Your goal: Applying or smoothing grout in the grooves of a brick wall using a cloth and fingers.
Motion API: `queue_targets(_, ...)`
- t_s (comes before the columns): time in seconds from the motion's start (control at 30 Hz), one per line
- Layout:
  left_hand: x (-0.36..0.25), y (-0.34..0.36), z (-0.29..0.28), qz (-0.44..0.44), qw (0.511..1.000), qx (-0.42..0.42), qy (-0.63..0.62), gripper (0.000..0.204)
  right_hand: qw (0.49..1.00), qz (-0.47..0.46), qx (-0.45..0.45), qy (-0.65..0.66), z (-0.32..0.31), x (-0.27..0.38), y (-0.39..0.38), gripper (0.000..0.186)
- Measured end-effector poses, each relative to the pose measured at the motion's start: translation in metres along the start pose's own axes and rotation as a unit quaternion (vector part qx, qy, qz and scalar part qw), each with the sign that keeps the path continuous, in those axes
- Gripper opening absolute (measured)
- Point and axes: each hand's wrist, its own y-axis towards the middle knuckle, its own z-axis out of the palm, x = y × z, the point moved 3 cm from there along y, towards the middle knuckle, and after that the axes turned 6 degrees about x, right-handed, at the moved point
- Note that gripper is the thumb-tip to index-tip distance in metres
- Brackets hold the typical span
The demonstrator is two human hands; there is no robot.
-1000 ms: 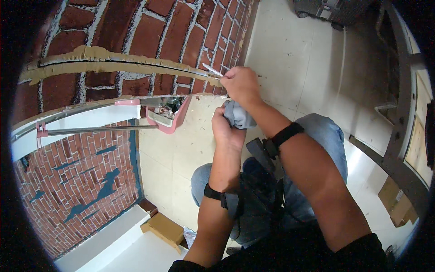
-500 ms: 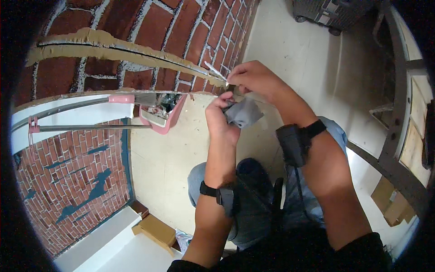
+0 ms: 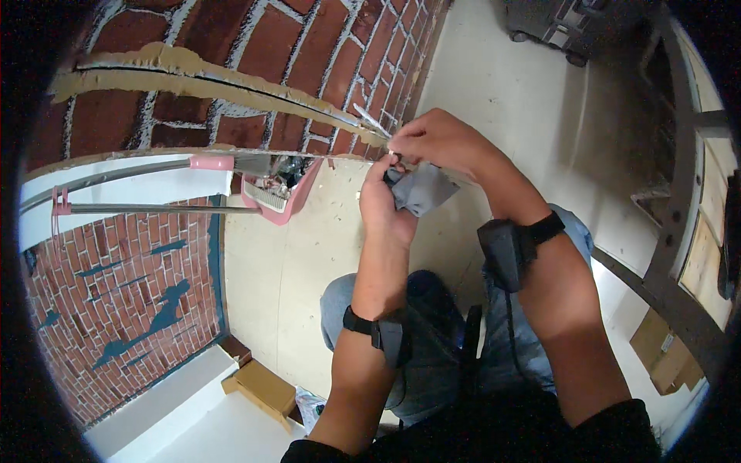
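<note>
Seated worker's left hand (image 3: 380,207) & right hand (image 3: 440,140) meet just above the knees, both w/ fingers closed on a grey cloth (image 3: 421,189) bunched between them. Cloth looks soft, light, floppy; prob. best gathered in a fistful, not by an edge. Beyond the cloth: pink dustpan (image 3: 279,197), then brick wall (image 3: 231,46).

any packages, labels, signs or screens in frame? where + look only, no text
Small cardboard box: on the floor at lower left, by the white ledge; flat, rectangular, plain brown.
Crumpled plastic wrapper: on the floor right beside that box; printing too small to tell.
Cardboard boxes: lower right, under the wooden frame; brown, with a small pale label patch.
No signs or screens visible.
</note>
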Motion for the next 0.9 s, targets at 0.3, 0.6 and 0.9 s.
queue_targets(0.3, -0.026, -0.029, -0.014, -0.027, 0.989, -0.128, -0.074, 0.024, 0.965, 0.025, 0.021, -0.26, 0.02, -0.028, 0.012, 0.041)
queue_targets(0.6, -0.228, 0.021, -0.224, 0.075, 0.936, -0.289, 0.189, 0.021, 0.951, -0.052, -0.303, 0.025, -0.039, -0.015, -0.007, 0.039)
queue_targets(0.9, -0.262, 0.044, -0.218, 0.111, 0.898, -0.263, 0.333, 0.023, 0.913, -0.075, -0.284, 0.283, -0.039, -0.008, -0.02, 0.035)
